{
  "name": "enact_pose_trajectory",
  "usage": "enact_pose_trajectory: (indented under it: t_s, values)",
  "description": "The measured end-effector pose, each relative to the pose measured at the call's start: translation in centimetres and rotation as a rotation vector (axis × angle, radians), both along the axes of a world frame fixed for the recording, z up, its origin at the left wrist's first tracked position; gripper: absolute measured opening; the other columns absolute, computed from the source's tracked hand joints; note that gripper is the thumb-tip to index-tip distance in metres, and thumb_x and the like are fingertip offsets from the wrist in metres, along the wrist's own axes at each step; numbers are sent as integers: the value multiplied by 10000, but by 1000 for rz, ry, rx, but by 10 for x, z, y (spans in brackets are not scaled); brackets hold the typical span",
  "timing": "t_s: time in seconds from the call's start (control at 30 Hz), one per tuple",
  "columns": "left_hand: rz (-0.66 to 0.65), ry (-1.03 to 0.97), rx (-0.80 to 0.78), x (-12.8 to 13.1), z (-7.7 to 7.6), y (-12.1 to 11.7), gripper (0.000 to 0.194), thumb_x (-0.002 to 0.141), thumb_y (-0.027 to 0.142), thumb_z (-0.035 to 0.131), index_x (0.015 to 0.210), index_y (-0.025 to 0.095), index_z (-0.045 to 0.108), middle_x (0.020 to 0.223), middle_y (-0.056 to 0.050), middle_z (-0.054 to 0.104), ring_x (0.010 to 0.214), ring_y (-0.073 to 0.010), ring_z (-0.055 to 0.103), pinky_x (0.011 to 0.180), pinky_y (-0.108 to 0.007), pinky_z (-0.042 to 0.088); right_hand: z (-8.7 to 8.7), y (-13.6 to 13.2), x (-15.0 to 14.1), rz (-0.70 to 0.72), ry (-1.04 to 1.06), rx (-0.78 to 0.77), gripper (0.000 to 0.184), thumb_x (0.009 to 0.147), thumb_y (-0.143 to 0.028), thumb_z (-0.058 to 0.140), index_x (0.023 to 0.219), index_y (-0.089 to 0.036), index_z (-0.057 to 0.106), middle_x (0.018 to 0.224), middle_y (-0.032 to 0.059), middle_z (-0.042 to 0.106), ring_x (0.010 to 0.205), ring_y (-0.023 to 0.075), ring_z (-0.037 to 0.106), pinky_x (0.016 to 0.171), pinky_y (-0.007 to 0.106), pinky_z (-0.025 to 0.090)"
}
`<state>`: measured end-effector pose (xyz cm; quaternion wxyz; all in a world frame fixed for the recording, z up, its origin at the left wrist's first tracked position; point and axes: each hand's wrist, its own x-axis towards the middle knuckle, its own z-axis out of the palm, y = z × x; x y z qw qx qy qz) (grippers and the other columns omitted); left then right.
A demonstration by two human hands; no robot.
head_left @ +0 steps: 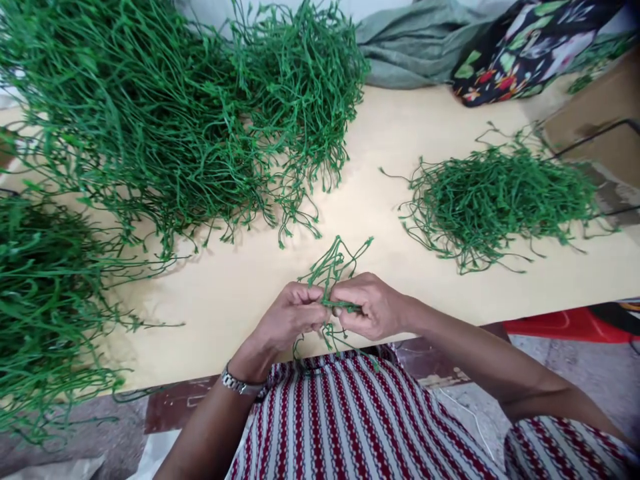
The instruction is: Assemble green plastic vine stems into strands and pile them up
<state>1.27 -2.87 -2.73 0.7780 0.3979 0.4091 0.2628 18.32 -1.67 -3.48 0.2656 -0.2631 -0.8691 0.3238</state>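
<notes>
Near the table's front edge, a small bunch of thin green artificial stems is pinched between both hands. My left hand is closed on its left side, thumb and forefinger pressed together. My right hand is closed from the right, with a few strands lying along its fingers. The hands almost touch. Forked stem tips stick out beyond the fingers, and more strands hang below toward the striped shirt. The exact grip inside the fingers is hidden.
A large heap of green stems covers the back left. Another heap hangs over the front left edge. A smaller pile lies right, beside a cardboard box. Grey-green cloth and floral fabric lie along the back.
</notes>
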Motion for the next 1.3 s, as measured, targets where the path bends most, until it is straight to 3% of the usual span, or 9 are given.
enact_pose_trajectory:
  t_s: [0.27, 0.47, 0.7, 0.83, 0.9, 1.13, 1.23, 1.3]
  values:
    - [14, -95, -159, -2, 2, 0, 117, 507, 126, 533, 435, 128, 441, 363, 64, 392, 325, -17, 268, 347, -181, 185, 7, 1, -3, 16, 139, -410, 107, 712, -150, 430, 623, -142, 489, 487, -75, 308, 430, 37, 271, 411, 165, 228]
    - [67, -149, -223, -2, 2, -2, 102, 485, 116, 539, 429, 122, 454, 361, 50, 424, 308, -15, 274, 324, -171, 147, 6, 0, -7, -4, 219, -591, 100, 681, -153, 446, 617, -130, 519, 496, -47, 442, 444, 45, 361, 421, 163, 284]
    - [73, -162, -232, -2, 3, -3, 31, 477, 116, 534, 476, 95, 557, 353, 36, 444, 295, -23, 283, 315, -177, 126, 3, -4, -9, -10, 340, -800, 76, 666, -137, 467, 618, -134, 526, 508, -32, 505, 428, 51, 428, 397, 152, 329]
    - [80, -224, -198, -6, 4, -2, 59, 492, 148, 536, 453, 104, 534, 375, 31, 440, 306, -31, 304, 334, -192, 157, 3, -3, -6, 40, 503, -1004, 120, 710, -168, 453, 618, -126, 517, 488, -24, 516, 364, 38, 361, 355, 154, 307]
    - [90, -228, -159, -8, 5, -2, 75, 519, 154, 558, 469, 103, 536, 402, 32, 444, 324, -27, 301, 348, -194, 173, 6, 0, -4, 41, 505, -996, 136, 731, -178, 455, 621, -123, 514, 498, -15, 525, 367, 38, 353, 352, 157, 300]
    - [280, -169, 68, -13, 6, 0, 188, 658, 279, 675, 635, 106, 603, 536, 13, 523, 385, -30, 343, 388, -202, 239, 11, 5, -1, -29, 241, -636, 112, 812, -129, 446, 763, -124, 546, 650, 2, 564, 534, 56, 474, 493, 168, 386]
    - [364, -191, 171, -10, 4, -2, 135, 676, 246, 683, 667, 123, 627, 625, 16, 509, 424, -27, 363, 398, -196, 266, 6, 0, -9, -92, 248, -612, 116, 829, -155, 444, 802, -132, 554, 691, 9, 571, 607, 79, 514, 570, 203, 418]
    - [391, -187, 232, -7, 4, -3, 115, 706, 248, 665, 695, 136, 638, 661, 16, 495, 440, -29, 380, 407, -193, 296, 3, -4, -14, -155, 307, -675, 131, 847, -202, 445, 846, -134, 557, 706, 15, 575, 637, 89, 528, 598, 218, 424]
